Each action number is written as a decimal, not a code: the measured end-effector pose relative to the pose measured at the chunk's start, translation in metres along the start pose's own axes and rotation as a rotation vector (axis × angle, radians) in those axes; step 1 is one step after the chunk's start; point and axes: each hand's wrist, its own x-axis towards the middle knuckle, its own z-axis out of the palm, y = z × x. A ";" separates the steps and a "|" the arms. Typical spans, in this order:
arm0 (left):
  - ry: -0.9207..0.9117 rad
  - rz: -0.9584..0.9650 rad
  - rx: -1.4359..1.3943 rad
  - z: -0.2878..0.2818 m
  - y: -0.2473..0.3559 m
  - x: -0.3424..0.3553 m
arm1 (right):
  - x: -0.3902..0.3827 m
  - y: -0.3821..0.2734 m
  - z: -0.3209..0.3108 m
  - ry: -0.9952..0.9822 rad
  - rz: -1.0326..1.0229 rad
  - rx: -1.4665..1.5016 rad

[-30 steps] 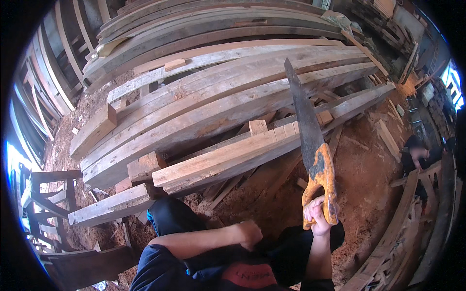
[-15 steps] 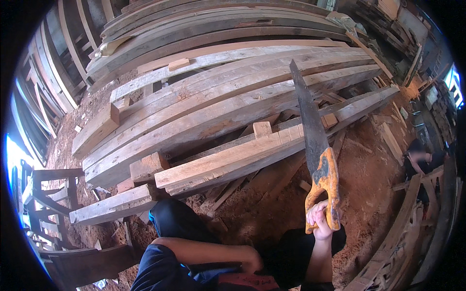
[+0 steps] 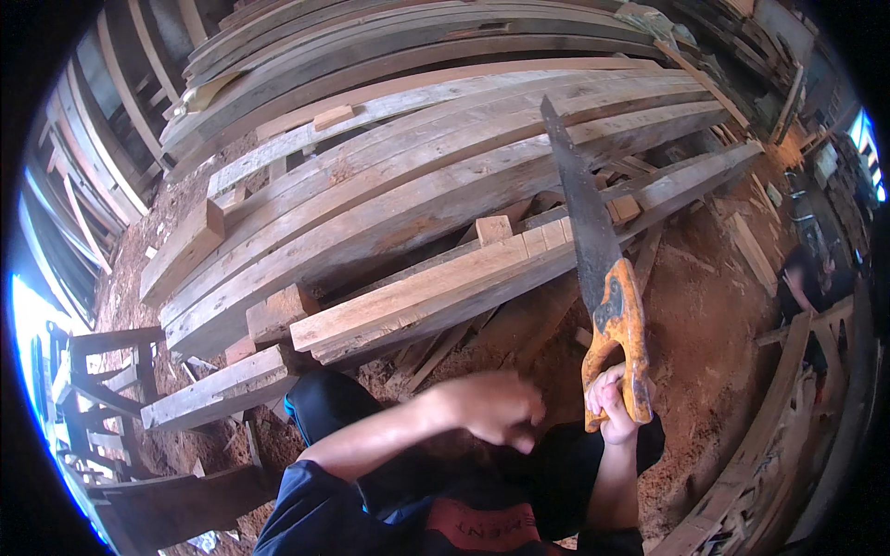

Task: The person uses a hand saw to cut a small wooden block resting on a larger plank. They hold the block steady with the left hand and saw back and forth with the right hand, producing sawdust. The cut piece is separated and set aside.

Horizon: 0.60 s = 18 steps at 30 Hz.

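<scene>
Red cloth [image 3: 482, 526] shows on the front of the person's dark shirt [image 3: 311, 505] at the lower edge. Just beyond it, the left hand [image 3: 496, 408] hangs over the lap, near the dark left knee [image 3: 332, 398]; it is blurred, so I cannot tell how wide its fingers are. To its right, the right hand [image 3: 612, 403] has its fingers wrapped around the worn orange handle [image 3: 632, 320] of a saw [image 3: 598, 269]. The saw is raised above the red-brown dirt [image 3: 691, 324], its dark blade slanting up and away, slightly leftward. Past the knee, a pale plank [image 3: 417, 295] with narrow cuts across its top lies on a greyer beam. A small wood block [image 3: 493, 229] is by its far edge. Behind come long weathered beams [image 3: 436, 190] side by side, then a darker stack of timber [image 3: 417, 69].
</scene>
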 end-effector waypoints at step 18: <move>0.716 -0.635 0.612 -0.079 -0.071 -0.026 | -0.013 -0.002 -0.001 0.161 0.042 0.036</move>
